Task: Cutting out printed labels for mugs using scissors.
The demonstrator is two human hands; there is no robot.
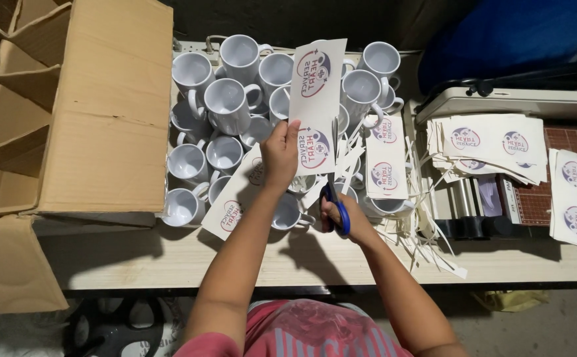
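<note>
- Holding a tall white printed sheet by its lower left edge, the left hand pinches the paper between thumb and fingers; the sheet stands upright above the mugs and carries two round emblems in red and dark blue, one above the other.
- Gripping blue-handled scissors, the right hand has its fingers clenched through the loops; the blades point up along the sheet's right edge.
- White mugs crowd the wooden table beneath and behind the sheet, most upright with open mouths showing.
- A second printed sheet with the same emblems lies across mugs just right of the held one; another lies tilted near the left forearm.
- Thin white paper offcuts are heaped on the table to the right of the scissors.
- An open brown cardboard box stands at the left, its flap touching the mug group.
- A fanned stack of cut emblem labels rests on a paper trimmer at the right, with a further two-emblem strip at the far right edge.
</note>
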